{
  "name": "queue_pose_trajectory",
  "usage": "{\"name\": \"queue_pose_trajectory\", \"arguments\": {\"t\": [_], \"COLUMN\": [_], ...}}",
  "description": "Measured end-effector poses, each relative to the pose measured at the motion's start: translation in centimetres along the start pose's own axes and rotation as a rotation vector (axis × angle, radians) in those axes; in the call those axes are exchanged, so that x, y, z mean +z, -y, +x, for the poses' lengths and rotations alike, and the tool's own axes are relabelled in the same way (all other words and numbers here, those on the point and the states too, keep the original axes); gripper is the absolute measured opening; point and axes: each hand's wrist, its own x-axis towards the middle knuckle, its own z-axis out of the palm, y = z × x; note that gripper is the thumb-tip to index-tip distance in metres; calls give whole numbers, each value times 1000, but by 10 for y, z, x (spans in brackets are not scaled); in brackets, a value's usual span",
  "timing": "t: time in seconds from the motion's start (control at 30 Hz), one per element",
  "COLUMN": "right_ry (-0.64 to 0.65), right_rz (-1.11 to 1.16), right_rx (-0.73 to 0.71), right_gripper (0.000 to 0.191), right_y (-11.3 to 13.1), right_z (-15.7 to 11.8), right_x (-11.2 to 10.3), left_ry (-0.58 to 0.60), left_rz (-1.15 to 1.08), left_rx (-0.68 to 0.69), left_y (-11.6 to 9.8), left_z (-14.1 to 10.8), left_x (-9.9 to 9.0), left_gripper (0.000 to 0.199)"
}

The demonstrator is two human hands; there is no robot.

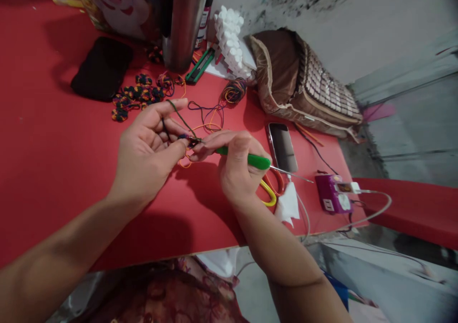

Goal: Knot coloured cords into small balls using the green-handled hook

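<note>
My right hand (241, 163) is closed around the green handle of a crochet hook (259, 162); a thin metal end sticks out to the right of the handle. The other tip meets a small dark piece of crochet (191, 140), which my left hand (150, 153) pinches between thumb and fingers. A strand of dark green yarn (181, 115) runs over the raised left index finger down to the piece. Orange and purple strands trail from it across the table to a small yarn ball (234, 90). Fingertips partly hide the stitches.
Several crocheted flower-like pieces (138, 94) lie behind my left hand, near a black pouch (102, 68). Further back are a steel flask (184, 25) and a green cutter (200, 66). On the right are scissors (269, 192), a phone (282, 146), a brown bag (279, 65) and a purple box (328, 194).
</note>
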Motion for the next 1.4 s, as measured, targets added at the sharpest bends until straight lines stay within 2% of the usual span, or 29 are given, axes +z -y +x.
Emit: {"name": "queue_pose_trajectory", "arguments": {"t": [0.13,0.23,0.33,0.47,0.67,0.87,0.93,1.0,1.13,1.23,1.4], "right_ry": [-39,-53,-55,-48,-30,98,114,117,114,112,86], "right_rz": [-44,-96,-120,-161,-307,-467,-510,-518,-488,-458,-452], "right_rx": [31,14,-76,-130,-206,-423,-492,-534,-471,-428,-453], "right_gripper": [49,51,46,41,33,22,24,26,29,28,25], "right_y": [0,-4,-6,-3,3,-1,-3,-5,-5,-5,-9], "right_z": [-1,-3,-4,-4,-3,0,2,3,3,2,2], "right_x": [2,3,4,5,4,-1,-3,-3,-3,-4,-6], "left_ry": [5,-9,-32,-54,-31,25,23,-8,-43,-72,-81], "left_rz": [10,27,22,18,175,305,283,169,-40,-187,-280], "left_rx": [89,47,-10,-3,67,209,153,144,-122,-265,-377], "left_y": [4,3,-1,-4,-2,4,4,3,2,2,2], "left_z": [1,1,0,-2,-5,-6,-4,-2,3,6,7], "left_x": [-1,0,2,5,4,1,1,2,3,3,3], "left_gripper": [52,51,46,43,46,39,36,38,38,41,41]}}
